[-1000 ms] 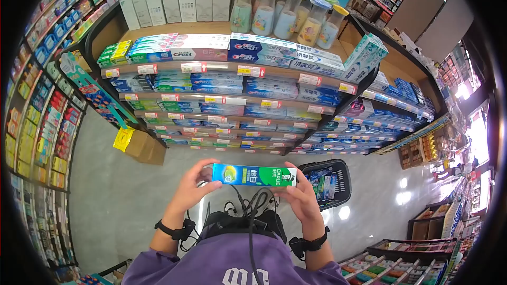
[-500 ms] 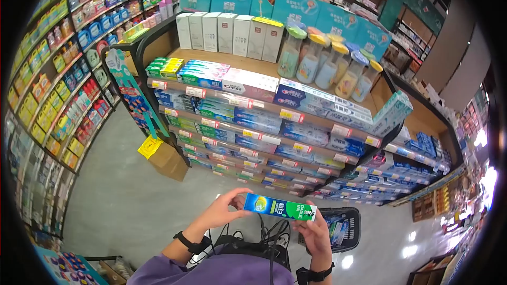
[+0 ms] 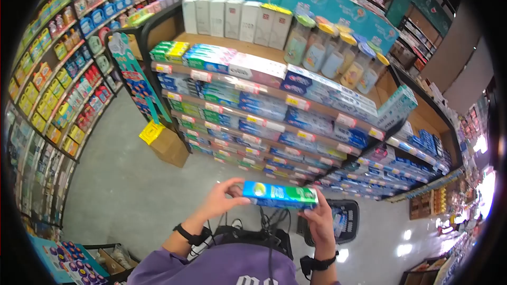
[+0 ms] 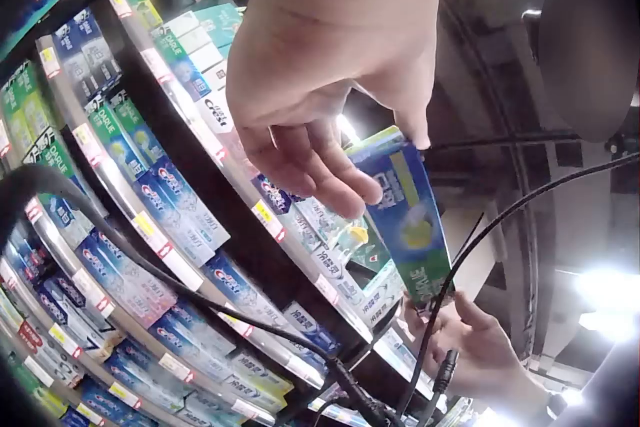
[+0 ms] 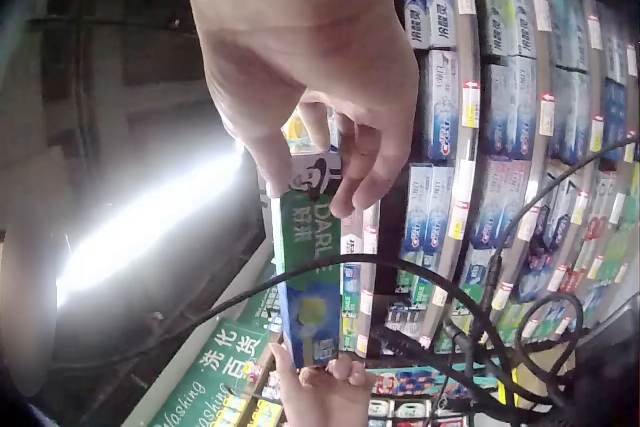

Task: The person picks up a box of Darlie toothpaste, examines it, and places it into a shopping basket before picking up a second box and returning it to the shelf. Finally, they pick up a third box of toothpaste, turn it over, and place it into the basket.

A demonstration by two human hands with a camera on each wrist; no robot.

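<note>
Toothpaste box held in both hands reads "DARLIE 好来".

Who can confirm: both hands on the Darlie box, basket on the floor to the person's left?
No: head view shows the floor basket to the person's right. Left hand and right hand on the Darlie box is correct.

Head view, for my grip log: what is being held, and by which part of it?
A Darlie box, by its two ends: the left hand grips the blue end, the right hand the green end.
</note>
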